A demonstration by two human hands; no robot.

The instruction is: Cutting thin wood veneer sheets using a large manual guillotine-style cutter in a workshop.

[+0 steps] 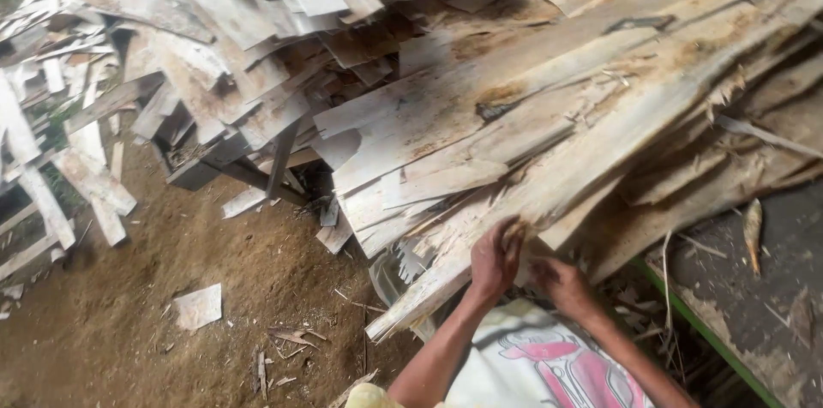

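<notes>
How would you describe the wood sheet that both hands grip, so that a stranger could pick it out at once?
Start at the big heap of pale veneer sheets sloping over the dirt ground. At its near edge, the left hand and right hand clutch the long sheet. Unlike its neighbours, its splintered end juts lowest.

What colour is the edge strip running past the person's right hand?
Green, a thin edge strip beside the right hand; head view.

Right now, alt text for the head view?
Both hands, left hand and right hand, grip the near edge of a thin wood sheet on a big ragged pile; broken scraps litter the dirt floor.
</notes>
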